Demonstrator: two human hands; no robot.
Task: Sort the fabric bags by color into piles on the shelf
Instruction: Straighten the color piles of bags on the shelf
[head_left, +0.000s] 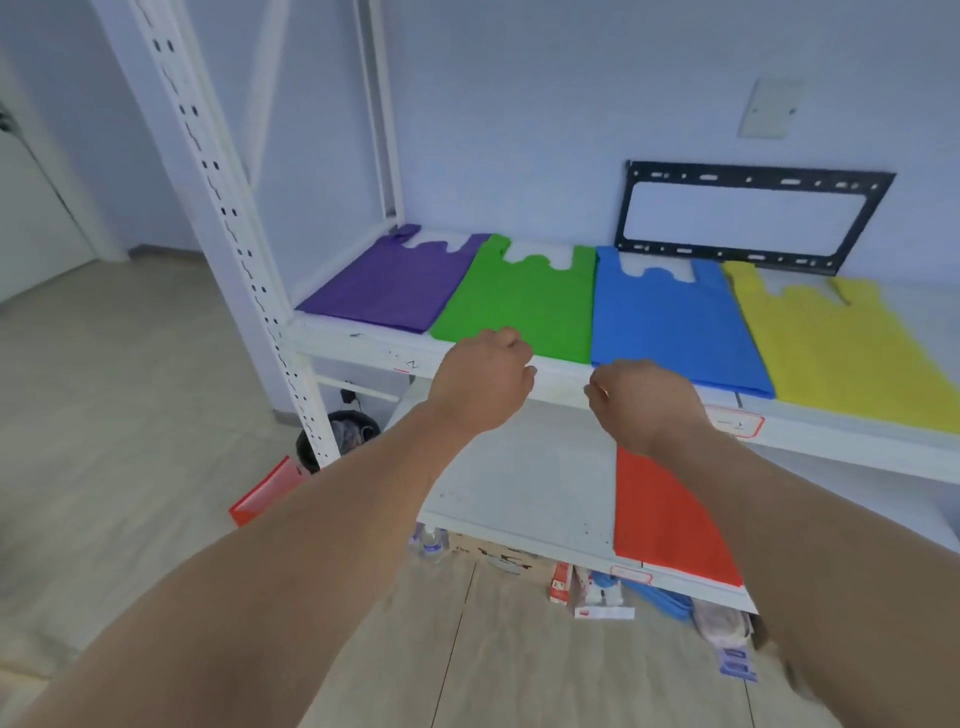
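Four flat piles of fabric bags lie side by side on the white shelf (571, 387): purple (387, 286), green (519, 306), blue (670, 322) and yellow (841, 343). A red bag (665, 514) lies on the lower shelf board, partly behind my right forearm. My left hand (483, 379) hovers at the shelf's front edge before the green pile, fingers curled, holding nothing. My right hand (644, 400) hangs near the front edge before the blue pile, fingers curled under, with nothing visible in it.
A perforated white upright (228, 223) stands at the left. A black metal frame (748, 218) leans on the wall behind the bags. Under the shelves are a black bin (337, 436), a red folder (265, 493), a bottle (430, 540) and small boxes (597, 592) on the wooden floor.
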